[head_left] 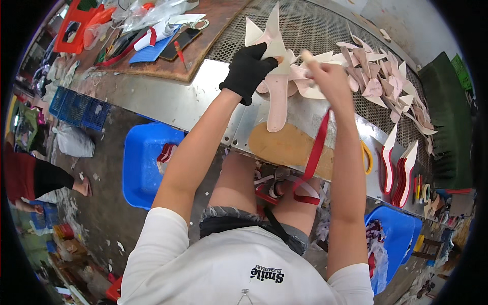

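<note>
My left hand [251,68], in a black glove, grips pale shoe-lining pieces [277,101] with pink rounded tails and cream pointed ends. To its right, my bare right hand [328,79] is slightly blurred. Its fingers are curled, and a pale tip [306,56] shows at their front; what they hold is hidden. A red tape [317,145] runs from behind my right wrist down past the table edge and loops over my lap. More loose pale pieces [311,89] lie behind and beside that hand.
A heap of pale pieces [378,81] covers the mesh at right. Red-edged pieces [404,175], yellow-handled scissors [366,156] and a tan sole-shaped board [279,145] lie nearer. Blue tubs [133,168] stand below. A screwdriver [180,53] lies at left. Another person [43,178] is far left.
</note>
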A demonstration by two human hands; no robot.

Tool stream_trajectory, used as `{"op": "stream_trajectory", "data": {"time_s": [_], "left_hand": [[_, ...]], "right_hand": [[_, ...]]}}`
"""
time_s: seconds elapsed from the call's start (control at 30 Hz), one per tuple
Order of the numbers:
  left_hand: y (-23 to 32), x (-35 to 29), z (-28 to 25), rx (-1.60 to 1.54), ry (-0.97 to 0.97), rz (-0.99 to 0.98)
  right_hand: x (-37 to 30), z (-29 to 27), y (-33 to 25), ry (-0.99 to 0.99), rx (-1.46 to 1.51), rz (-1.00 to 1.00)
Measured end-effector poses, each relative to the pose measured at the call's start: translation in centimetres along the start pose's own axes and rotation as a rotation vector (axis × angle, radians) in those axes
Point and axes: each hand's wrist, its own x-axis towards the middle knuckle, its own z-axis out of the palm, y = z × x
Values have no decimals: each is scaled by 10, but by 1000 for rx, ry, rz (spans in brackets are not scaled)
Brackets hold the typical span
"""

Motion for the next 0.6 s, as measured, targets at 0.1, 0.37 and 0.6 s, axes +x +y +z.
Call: {"op": "stream_trajectory", "data": {"time_s": [0.1,0.37,0.6], "left_hand": [[21,-6,-5,160,-61,51],[51,-66,-38,-196,259,41],[36,-102,-16,-382,335,-130]], "right_hand": [[13,34,-8,148,-67,-31],[-3,-15,-22,-13,62,-18],[-136,-49,16,-224,513,223]]}}
